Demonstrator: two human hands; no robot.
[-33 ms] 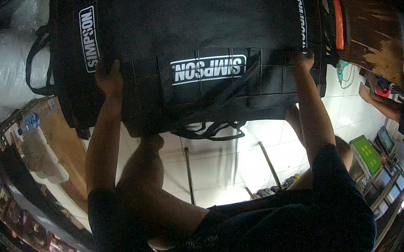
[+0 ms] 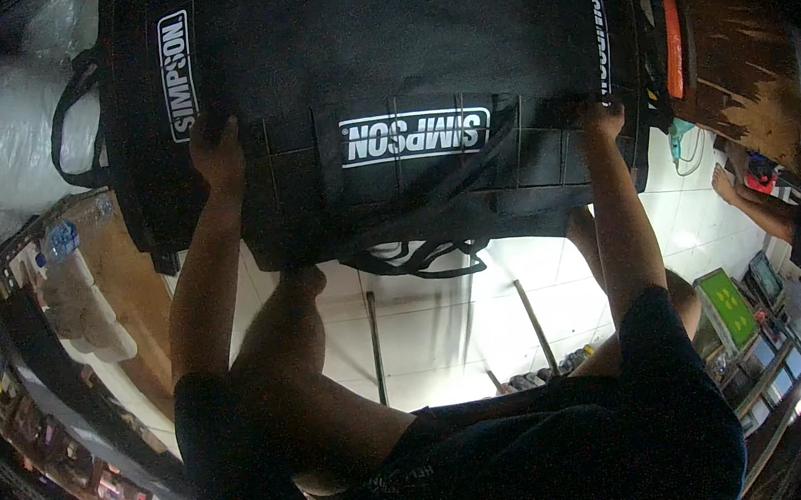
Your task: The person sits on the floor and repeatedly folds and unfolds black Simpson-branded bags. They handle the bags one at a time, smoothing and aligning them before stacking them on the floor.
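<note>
Across the top of the head view spreads a stack of large black fabric bags (image 2: 378, 63), with white printed labels on their faces. My left hand (image 2: 217, 157) is on the left part of the black fabric, closed on it with the thumb toward the middle. On the right side, my right hand (image 2: 602, 117) is also closed on the fabric, just below a label; its fingertips are lost in the dark cloth. Black carrying straps (image 2: 417, 260) hang from the near edge between my knees, and another strap loop (image 2: 71, 130) sticks out at the left.
Clear plastic wrapping (image 2: 7, 143) is piled at the far left, above a cluttered shelf. Worn wooden board (image 2: 737, 59) stands at the right beside an orange strip (image 2: 670, 32). Another person's arm or leg (image 2: 750, 202) shows at right, near a green panel (image 2: 725, 308). White tiled floor (image 2: 450, 329) lies below.
</note>
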